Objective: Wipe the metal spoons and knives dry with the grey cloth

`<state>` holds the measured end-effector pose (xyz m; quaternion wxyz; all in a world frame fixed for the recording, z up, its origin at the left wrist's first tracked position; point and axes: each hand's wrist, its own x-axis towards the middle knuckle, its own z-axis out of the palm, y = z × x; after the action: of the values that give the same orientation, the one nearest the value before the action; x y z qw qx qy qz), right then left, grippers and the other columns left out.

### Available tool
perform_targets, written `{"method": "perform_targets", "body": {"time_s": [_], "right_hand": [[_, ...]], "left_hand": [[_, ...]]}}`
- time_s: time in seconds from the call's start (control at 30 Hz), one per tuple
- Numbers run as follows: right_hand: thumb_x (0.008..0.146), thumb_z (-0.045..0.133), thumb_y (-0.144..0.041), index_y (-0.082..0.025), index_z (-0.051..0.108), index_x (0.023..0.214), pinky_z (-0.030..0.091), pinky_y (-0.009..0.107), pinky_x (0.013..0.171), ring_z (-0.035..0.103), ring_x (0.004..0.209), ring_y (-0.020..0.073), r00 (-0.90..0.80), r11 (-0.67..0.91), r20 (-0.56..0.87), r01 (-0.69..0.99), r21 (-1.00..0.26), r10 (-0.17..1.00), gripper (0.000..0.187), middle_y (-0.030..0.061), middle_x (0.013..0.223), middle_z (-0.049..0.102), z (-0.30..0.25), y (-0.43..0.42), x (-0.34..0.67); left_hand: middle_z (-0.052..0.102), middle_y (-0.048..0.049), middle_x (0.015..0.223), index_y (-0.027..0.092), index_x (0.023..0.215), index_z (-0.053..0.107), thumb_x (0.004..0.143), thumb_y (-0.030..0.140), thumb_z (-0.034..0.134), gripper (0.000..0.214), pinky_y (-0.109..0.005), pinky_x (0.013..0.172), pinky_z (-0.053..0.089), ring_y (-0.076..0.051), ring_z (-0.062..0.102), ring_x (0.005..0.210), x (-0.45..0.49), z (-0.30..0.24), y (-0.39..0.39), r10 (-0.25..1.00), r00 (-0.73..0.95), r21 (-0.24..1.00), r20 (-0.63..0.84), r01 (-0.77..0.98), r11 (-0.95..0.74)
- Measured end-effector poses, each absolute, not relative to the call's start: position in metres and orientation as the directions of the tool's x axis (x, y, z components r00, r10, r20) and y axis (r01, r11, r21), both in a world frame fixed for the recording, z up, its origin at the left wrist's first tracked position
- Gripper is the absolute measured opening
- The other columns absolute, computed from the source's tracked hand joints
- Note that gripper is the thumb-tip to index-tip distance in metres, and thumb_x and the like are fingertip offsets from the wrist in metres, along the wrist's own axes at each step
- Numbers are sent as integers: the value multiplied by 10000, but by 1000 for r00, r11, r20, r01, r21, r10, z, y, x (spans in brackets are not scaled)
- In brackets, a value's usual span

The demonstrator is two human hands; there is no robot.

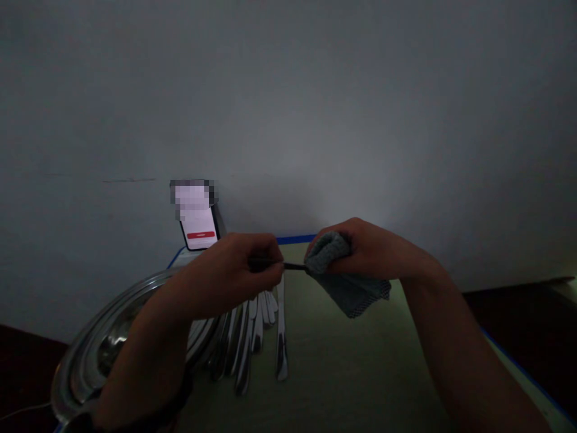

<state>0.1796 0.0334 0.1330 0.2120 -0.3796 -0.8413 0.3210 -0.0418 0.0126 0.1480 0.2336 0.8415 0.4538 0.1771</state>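
My left hand (pixel 246 261) is closed in a pinch on one end of a thin, dark piece of cutlery (pixel 295 266), held level above the table. Its far end goes into a grey-green cloth (pixel 349 291), so I cannot tell its exact kind. My right hand (pixel 360 246) grips this cloth, folded around that end, and a checked corner hangs down below the fingers. Under my left hand, several table knives (pixel 282 349) lie on the table, most of them side by side, with one a little apart on the right.
A stack of round metal bowls or trays (pixel 79 367) stands at the left, partly behind my left forearm. A phone (pixel 201 231) with a lit screen leans against the grey wall (pixel 288 120). The pale table (pixel 342 373) has a blue edge.
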Motion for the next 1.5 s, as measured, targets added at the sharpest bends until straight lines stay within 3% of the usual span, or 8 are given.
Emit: {"method": "perform_targets", "body": {"time_s": [0.87,1.5], "right_hand": [[689,625,-258,-172,678,868,433,213,573,557,626,102,-648,489,80,481,-728,757,206,-17,719,652,133,34,177],[691,630,-276,-171,681,859,439,222,588,567,644,111,-642,475,60,497,-727,764,204,-11,731,659,131,35,176]], "left_hand": [[465,83,480,169,665,538,797,224,469,159,-132,394,296,-40,378,399,-43,150,11,834,552,633,3,645,-429],[458,71,515,172,662,543,751,229,482,123,-150,418,298,-56,402,451,-42,148,14,849,528,581,4,690,-431]]}}
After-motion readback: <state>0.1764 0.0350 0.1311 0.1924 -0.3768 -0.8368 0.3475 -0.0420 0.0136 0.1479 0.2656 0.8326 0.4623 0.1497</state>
